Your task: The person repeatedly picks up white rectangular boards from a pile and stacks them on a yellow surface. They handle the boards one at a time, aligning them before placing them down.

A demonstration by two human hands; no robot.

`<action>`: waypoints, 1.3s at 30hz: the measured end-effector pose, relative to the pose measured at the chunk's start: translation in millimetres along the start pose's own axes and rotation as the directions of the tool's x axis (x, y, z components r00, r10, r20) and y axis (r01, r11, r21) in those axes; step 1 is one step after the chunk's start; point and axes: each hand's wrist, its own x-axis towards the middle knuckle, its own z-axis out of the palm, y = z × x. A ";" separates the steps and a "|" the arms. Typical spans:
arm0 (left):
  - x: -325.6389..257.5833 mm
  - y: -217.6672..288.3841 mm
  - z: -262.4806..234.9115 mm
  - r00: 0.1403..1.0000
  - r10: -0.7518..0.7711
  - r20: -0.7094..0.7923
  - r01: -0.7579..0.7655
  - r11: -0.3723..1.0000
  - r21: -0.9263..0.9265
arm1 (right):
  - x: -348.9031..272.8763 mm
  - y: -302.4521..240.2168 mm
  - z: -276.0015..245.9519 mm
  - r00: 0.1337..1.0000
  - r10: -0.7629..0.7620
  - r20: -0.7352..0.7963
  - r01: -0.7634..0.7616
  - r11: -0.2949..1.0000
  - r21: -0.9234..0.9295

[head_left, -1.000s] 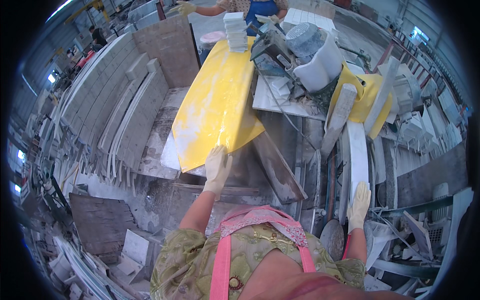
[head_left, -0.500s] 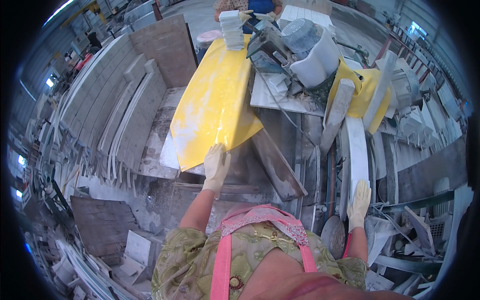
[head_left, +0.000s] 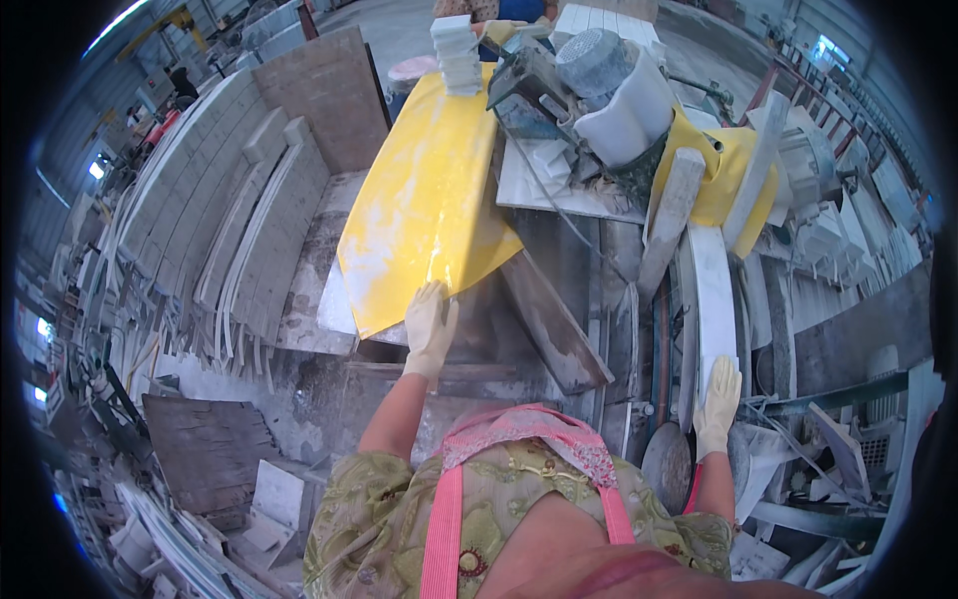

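Observation:
My left hand (head_left: 430, 329), in a pale cream glove, rests at the near edge of a yellow sheet (head_left: 419, 190) with its fingers stretched out. That sheet is draped over a long support and smeared with white residue. My right hand (head_left: 718, 404), gloved the same way, lies flat with fingers extended on the near end of a narrow white stone strip (head_left: 712, 299). The strip runs away from me along a rail, toward a second yellow sheet (head_left: 733, 175) hanging at a machine. A stack of small white tiles (head_left: 456, 57) stands at the yellow sheet's far end.
A dusty motor (head_left: 593, 62) with a white guard sits beyond the rail. Leaning stone slabs (head_left: 200, 190) line the left. A brown board (head_left: 208, 454) lies low at left; a round disc (head_left: 666, 469) is beside my right wrist. Another person (head_left: 499, 12) is at the far end.
My hands keep nearly the same places on the yellow sheet and the white strip. The far person's gloved hands have shifted beside the tile stack. The whole view has tipped slightly.

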 end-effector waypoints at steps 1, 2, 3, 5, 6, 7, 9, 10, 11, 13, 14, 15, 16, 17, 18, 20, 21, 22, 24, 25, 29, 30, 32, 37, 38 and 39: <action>0.9 0.4 -0.2 1.000 0.000 -0.001 0.000 1.000 0.001 | -0.7 0.3 0.6 1.000 -0.004 -0.008 0.003 1.000 -0.022; 1.5 0.9 -0.5 1.000 0.006 0.005 -0.006 1.000 -0.002 | -1.7 0.7 1.1 1.000 -0.007 -0.012 0.006 0.999 -0.043; 2.0 1.3 -0.8 1.000 -0.007 0.013 0.007 1.000 0.000 | -2.9 0.8 1.4 1.000 -0.010 -0.009 0.009 0.998 -0.065; 1.3 2.7 -1.8 1.000 0.002 0.008 -0.002 1.000 -0.009 | -5.5 1.0 1.1 0.999 -0.016 -0.037 0.014 0.999 -0.039; -0.4 3.5 -2.4 0.999 -0.013 0.040 0.013 1.000 0.000 | -6.3 1.0 0.6 0.996 -0.037 -0.081 0.037 0.999 -0.003; -1.9 4.1 -2.8 0.999 -0.006 0.033 0.006 1.000 0.001 | -8.4 0.6 -0.4 0.993 -0.054 -0.105 0.052 0.998 -0.019; -5.3 4.7 -3.1 0.999 0.028 -0.020 -0.028 1.000 0.006 | -10.6 -0.3 -3.1 0.998 -0.033 -0.044 0.031 0.998 -0.051; -5.1 4.3 -2.1 0.997 -0.042 0.064 0.040 0.999 0.024 | -10.8 -1.2 -4.5 0.994 -0.055 -0.095 0.049 0.996 -0.069; -8.1 4.1 -2.5 0.988 -0.100 0.114 0.095 0.994 0.047 | -11.3 -1.5 -6.3 0.999 -0.040 0.005 0.040 0.996 -0.077; -4.6 1.1 0.8 1.000 0.011 0.001 -0.011 0.999 0.047 | -10.7 -2.7 -8.9 0.994 -0.046 -0.100 0.037 0.996 -0.085; -1.0 -1.9 2.4 0.999 0.029 0.019 -0.029 1.000 -0.006 | -11.7 -3.6 -10.0 0.998 0.008 -0.062 -0.009 1.000 -0.017; -2.5 -1.8 3.8 0.999 0.022 0.046 -0.022 1.000 0.006 | -10.6 -3.5 -10.5 0.999 0.049 0.019 -0.048 0.999 -0.006; -0.9 -3.4 4.8 1.000 0.020 0.007 -0.020 1.000 -0.006 | -11.4 -4.1 -11.0 1.000 0.023 -0.002 -0.023 1.000 0.001; -1.5 -3.2 5.6 1.000 0.023 -0.015 -0.023 1.000 -0.002 | -11.0 -4.0 -11.2 0.999 0.034 0.011 -0.034 0.999 -0.009; -1.7 -3.2 5.7 0.998 0.022 -0.051 -0.023 1.000 -0.004 | -11.9 -4.3 -11.7 1.000 0.006 -0.023 -0.006 1.000 -0.029; -3.3 -1.9 4.5 1.000 0.008 -0.010 -0.008 1.000 -0.002 | -14.3 -4.2 -13.1 1.000 -0.021 -0.015 0.021 0.999 -0.037; -4.0 -1.3 3.3 0.997 -0.038 0.072 0.040 0.999 -0.018 | -15.5 -4.1 -14.2 1.000 -0.015 -0.003 0.015 1.000 -0.028; -3.3 -0.8 2.6 0.997 -0.034 0.072 0.038 0.998 -0.050 | -16.4 -3.6 -16.0 0.996 -0.045 -0.071 0.045 0.999 -0.010; -2.3 -0.3 1.6 0.998 -0.019 0.065 0.020 1.000 -0.018 | -17.1 -1.2 -22.1 0.999 -0.012 0.031 0.012 1.000 -0.008; -1.7 -0.4 1.5 0.999 0.034 0.007 -0.033 0.999 -0.018 | -16.9 1.5 -26.9 0.998 -0.015 0.056 0.015 1.000 0.004; 0.6 -1.7 3.9 0.998 -0.027 0.055 0.029 0.999 -0.032 | -0.2 18.6 -54.3 0.986 0.018 0.164 -0.041 0.990 0.138; -1.2 -1.7 3.8 0.999 -0.012 0.043 0.014 0.999 -0.042 | 3.2 21.0 -62.4 0.998 0.022 0.060 -0.032 0.984 0.178; -3.5 -1.7 4.7 0.999 -0.022 0.042 0.024 0.998 -0.051 | 26.3 24.4 -79.3 0.926 0.258 0.276 -0.297 0.949 0.109; -6.3 -0.7 6.7 1.000 -0.014 -0.003 0.014 0.996 -0.085 | 74.6 -65.0 -107.1 0.878 0.480 -0.001 -0.286 0.524 0.802; -4.9 -0.4 6.3 0.997 -0.060 0.049 0.064 0.993 -0.103 | 85.8 -101.3 -111.5 0.883 0.465 0.068 -0.298 0.441 0.847; -3.0 -0.1 4.7 0.997 -0.066 0.034 0.070 0.989 -0.128 | 94.9 -141.4 -116.3 0.889 0.440 0.130 -0.303 0.351 0.886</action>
